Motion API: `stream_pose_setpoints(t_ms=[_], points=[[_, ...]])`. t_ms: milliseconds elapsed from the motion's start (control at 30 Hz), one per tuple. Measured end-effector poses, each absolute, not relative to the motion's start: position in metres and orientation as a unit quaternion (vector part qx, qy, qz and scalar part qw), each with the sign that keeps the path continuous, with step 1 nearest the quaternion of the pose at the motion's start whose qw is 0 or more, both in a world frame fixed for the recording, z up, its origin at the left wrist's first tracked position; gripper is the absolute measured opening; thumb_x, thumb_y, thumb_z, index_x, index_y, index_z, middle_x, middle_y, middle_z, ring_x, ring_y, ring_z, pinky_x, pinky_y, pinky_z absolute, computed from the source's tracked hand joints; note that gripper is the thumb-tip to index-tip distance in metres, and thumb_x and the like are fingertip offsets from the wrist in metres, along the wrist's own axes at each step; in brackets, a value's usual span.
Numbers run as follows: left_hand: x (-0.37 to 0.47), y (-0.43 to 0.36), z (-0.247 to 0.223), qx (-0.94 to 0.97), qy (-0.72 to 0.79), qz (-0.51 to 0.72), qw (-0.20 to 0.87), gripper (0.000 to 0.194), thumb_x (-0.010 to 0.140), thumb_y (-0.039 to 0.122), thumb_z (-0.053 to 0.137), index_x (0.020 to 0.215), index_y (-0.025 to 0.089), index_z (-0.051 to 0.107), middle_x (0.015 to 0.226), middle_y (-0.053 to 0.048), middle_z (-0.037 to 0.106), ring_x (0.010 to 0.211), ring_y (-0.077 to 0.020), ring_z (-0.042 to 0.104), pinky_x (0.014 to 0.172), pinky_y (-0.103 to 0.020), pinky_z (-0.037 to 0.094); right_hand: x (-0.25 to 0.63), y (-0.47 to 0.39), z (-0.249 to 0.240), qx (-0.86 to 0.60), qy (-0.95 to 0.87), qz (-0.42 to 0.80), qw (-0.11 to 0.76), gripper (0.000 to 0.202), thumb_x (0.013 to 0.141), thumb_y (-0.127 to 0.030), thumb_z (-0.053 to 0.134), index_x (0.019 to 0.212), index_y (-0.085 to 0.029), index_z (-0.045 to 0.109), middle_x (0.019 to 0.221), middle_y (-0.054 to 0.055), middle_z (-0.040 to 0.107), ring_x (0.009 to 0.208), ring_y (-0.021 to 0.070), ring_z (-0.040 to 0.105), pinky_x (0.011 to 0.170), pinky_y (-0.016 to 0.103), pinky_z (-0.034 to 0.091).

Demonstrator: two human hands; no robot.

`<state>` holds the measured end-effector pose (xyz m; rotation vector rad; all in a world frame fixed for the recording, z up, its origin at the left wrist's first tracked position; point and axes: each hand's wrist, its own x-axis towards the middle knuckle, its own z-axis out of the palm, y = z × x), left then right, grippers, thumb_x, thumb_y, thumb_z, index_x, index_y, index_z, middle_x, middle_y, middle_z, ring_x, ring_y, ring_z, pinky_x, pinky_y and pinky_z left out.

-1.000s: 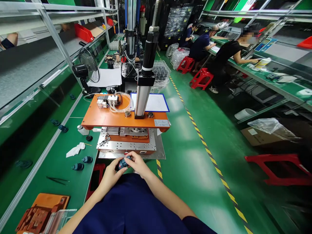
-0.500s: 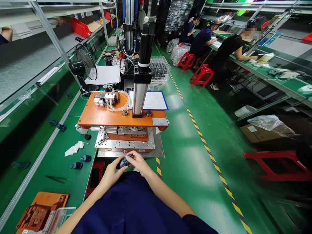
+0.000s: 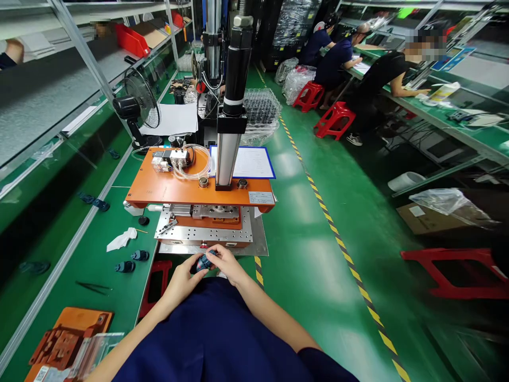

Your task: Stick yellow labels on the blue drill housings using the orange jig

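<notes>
The green bench top [image 3: 123, 300] carries several things. At its near end lies an orange fixture [image 3: 104, 317], and beyond this lie dark tweezers [image 3: 94, 287]. Then there are two small dark blue parts [image 3: 125, 266], one near the other, a crumpled white tissue [image 3: 121, 240], a thin stick [image 3: 141, 231] and a black round cap [image 3: 143, 220]. Farther back, a black fan [image 3: 126, 107] is standing.
</notes>
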<state>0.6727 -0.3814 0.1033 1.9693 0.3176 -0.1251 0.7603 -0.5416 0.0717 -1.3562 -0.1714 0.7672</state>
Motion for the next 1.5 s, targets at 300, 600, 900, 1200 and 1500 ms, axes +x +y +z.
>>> stream_pose_setpoints(t_ms=[300, 600, 900, 1200, 1500], points=[[0.675, -0.384, 0.102, 0.827, 0.136, -0.056, 0.542, 0.05, 0.076, 0.039, 0.073, 0.124, 0.025, 0.068, 0.121, -0.007, 0.073, 0.113, -0.0306, 0.067, 0.1, -0.043, 0.05, 0.761, -0.545, 0.068, -0.608, -0.073, 0.347, 0.71, 0.037, 0.078, -0.053, 0.073, 0.092, -0.021, 0.064, 0.098, 0.003, 0.067, 0.08, 0.0165, 0.064, 0.063, 0.027, 0.054], [0.675, -0.385, 0.099, 0.835, 0.129, -0.065, 0.531, 0.049, 0.078, 0.038, 0.072, 0.125, 0.025, 0.067, 0.122, -0.007, 0.073, 0.109, -0.0299, 0.068, 0.099, -0.043, 0.05, 0.76, -0.548, 0.062, -0.606, -0.071, 0.352, 0.71, 0.04, 0.078, -0.056, 0.074, 0.093, -0.021, 0.064, 0.088, 0.002, 0.066, 0.076, 0.0164, 0.063, 0.064, 0.028, 0.054], [0.674, -0.385, 0.092, 0.838, 0.123, -0.063, 0.528, 0.048, 0.079, 0.039, 0.07, 0.125, 0.025, 0.066, 0.123, -0.006, 0.072, 0.113, -0.0291, 0.067, 0.101, -0.042, 0.05, 0.761, -0.55, 0.059, -0.622, -0.088, 0.34, 0.699, 0.04, 0.08, -0.057, 0.07, 0.094, -0.02, 0.063, 0.09, 0.002, 0.067, 0.075, 0.0157, 0.064, 0.064, 0.027, 0.055], [0.69, -0.379, 0.079, 0.884, 0.089, -0.033, 0.459, 0.044, 0.079, 0.036, 0.071, 0.12, 0.021, 0.067, 0.119, -0.009, 0.073, 0.108, -0.029, 0.069, 0.097, -0.043, 0.053, 0.778, -0.559, 0.044, -0.739, -0.158, 0.249, 0.605, 0.04, 0.092, -0.056, 0.054, 0.106, -0.021, 0.069, 0.095, 0.005, 0.072, 0.084, 0.02, 0.068, 0.07, 0.033, 0.058], [0.704, -0.355, 0.075, 0.889, 0.149, 0.027, 0.431, 0.047, 0.081, 0.042, 0.069, 0.122, 0.02, 0.065, 0.118, -0.008, 0.073, 0.111, -0.028, 0.068, 0.1, -0.041, 0.051, 0.9, -0.564, 0.037, -0.897, -0.194, 0.051, 0.395, 0.029, 0.09, -0.026, 0.06, 0.117, -0.018, 0.069, 0.127, 0.016, 0.066, 0.136, 0.0369, 0.041, 0.114, 0.057, 0.028]])
